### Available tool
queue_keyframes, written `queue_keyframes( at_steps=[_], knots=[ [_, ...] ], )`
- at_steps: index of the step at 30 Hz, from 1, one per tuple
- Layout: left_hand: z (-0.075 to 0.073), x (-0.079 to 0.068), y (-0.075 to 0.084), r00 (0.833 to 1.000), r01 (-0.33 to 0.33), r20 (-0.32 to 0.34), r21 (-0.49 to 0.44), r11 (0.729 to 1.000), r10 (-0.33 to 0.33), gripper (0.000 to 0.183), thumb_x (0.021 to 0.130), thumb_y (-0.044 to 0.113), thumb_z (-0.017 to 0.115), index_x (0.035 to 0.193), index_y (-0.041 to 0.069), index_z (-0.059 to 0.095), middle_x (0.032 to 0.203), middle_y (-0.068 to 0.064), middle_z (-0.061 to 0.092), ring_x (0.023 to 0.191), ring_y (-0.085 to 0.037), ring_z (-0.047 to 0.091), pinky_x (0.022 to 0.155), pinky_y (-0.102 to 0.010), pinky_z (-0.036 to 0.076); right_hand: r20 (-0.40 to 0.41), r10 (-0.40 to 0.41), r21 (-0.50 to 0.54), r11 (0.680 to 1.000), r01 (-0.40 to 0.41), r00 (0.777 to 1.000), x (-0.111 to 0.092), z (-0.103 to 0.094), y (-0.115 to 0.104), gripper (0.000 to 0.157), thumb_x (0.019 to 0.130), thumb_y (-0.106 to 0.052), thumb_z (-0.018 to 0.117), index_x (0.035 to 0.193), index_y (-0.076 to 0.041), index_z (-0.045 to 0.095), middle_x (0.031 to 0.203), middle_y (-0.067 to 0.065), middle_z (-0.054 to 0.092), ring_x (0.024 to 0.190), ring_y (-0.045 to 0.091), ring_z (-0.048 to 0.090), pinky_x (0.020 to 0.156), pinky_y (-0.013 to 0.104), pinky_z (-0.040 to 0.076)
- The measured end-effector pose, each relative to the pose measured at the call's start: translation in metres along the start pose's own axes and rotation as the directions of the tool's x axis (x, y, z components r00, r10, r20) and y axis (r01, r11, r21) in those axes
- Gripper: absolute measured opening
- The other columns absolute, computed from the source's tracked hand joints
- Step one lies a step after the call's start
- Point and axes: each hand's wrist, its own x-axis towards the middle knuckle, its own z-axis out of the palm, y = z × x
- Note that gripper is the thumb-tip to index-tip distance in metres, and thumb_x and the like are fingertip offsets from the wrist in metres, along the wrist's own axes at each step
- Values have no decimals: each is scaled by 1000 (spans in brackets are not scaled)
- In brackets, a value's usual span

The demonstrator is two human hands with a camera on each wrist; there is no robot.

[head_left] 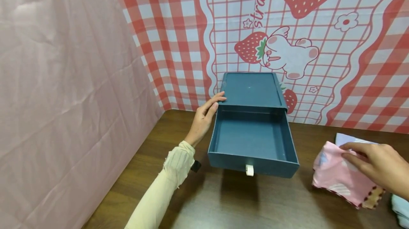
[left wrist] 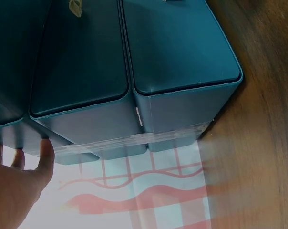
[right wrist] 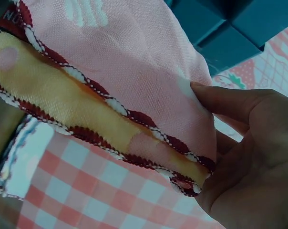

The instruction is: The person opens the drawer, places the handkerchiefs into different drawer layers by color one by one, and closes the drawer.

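"What are the hands doing on your side?"

"From my station, I see them well apart. The right hand (head_left: 380, 159), at the lower right of the frame, pinches the folded pink cloth (head_left: 342, 175) between thumb and fingers. I can't tell whether the cloth touches the wooden table (head_left: 143, 151)."

"And the left hand (head_left: 202, 117)?"

"Near the centre, gripping nothing. I see its fingers extended, touching the left side of the blue drawer cabinet (head_left: 250, 87)."

"How does the drawer (head_left: 228, 160) stand?"

"Pulled out toward the bottom of the frame; I make out bare blue inside and a white pull tab (head_left: 250, 170) on its front."

"Anything around the cloth?"

"I have a lavender cloth (head_left: 346, 138) just behind it and a pale blue cloth (head_left: 402, 209) at the lower right edge. A strawberry-print backdrop (head_left: 287, 23) fills the top."
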Motion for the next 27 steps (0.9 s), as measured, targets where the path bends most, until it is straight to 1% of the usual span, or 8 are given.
queue_keyframes(
  at_steps=[3, 13, 15, 18, 23, 25, 26, 27],
  knots=[
    [0, 0, 0, 1000, -5, -3, 0, 1000, 5, 33, 106, -3, 37, 131, -12, 56, 150, -25, 43, 143, -30, 36, 116, -40, 32, -17, 0, -13, 1000, -1, 1000, 3, -4, -5, 13, 87, -9, 75, 99, -2, 75, 56, -19, 37, 53, -2, 28, 49, 24, 31],
    [2, -1, -1, 1000, -8, -5, -14, 1000, 8, 33, 106, -3, 36, 131, -13, 55, 151, -26, 42, 144, -30, 35, 117, -39, 30, -63, 7, -54, 998, -11, 998, 9, -19, -23, 20, 80, -6, 80, 99, -5, 75, 56, -13, 30, 52, 0, 24, 51, 25, 25],
    [2, -1, -5, 1000, -13, -6, -19, 1000, 13, 33, 106, -1, 36, 131, -12, 55, 151, -25, 42, 144, -29, 35, 117, -39, 30, -79, -3, -53, 999, -1, 997, 10, -23, -26, 19, 79, -7, 81, 98, -6, 75, 56, -13, 35, 53, 0, 26, 52, 25, 26],
    [1, -1, -7, 1000, -18, -5, -22, 1000, 18, 33, 106, -1, 36, 131, -12, 55, 151, -25, 42, 144, -29, 35, 117, -40, 30, -99, -17, -48, 999, 12, 995, 13, -29, -29, 18, 79, -8, 81, 96, -8, 76, 59, -5, 55, 56, 2, 31, 52, 26, 29],
    [1, -1, -2, 1000, -15, -2, -20, 1000, 15, 33, 106, -3, 36, 131, -13, 54, 151, -26, 41, 144, -30, 34, 117, -41, 30, -108, -10, -66, 998, 3, 994, 14, -37, -34, 13, 85, -12, 77, 97, -8, 75, 59, -1, 54, 56, 2, 32, 52, 27, 30],
    [2, -1, -2, 1000, -13, -2, -21, 1000, 13, 33, 106, -3, 35, 132, -13, 54, 151, -26, 41, 144, -30, 34, 117, -40, 30, -123, -11, -71, 997, 3, 992, 13, -40, -36, 12, 87, -15, 76, 98, -8, 74, 59, 2, 56, 55, 3, 37, 51, 26, 31],
    [2, -1, -2, 1000, -13, -2, -23, 1000, 13, 33, 106, -3, 36, 132, -13, 54, 151, -26, 41, 144, -30, 34, 117, -41, 30, -140, -17, -70, 998, 7, 990, 13, -41, -37, 12, 88, -16, 76, 97, -9, 74, 65, 8, 63, 56, 4, 42, 50, 25, 33],
    [2, -2, -2, 1000, -13, -2, -25, 1000, 13, 33, 106, -3, 35, 132, -13, 54, 151, -26, 41, 145, -30, 34, 117, -41, 30, -157, -22, -63, 998, 12, 987, 13, -43, -39, 12, 89, -18, 75, 97, -8, 73, 70, 12, 67, 56, 4, 42, 49, 23, 33]
  ],
)
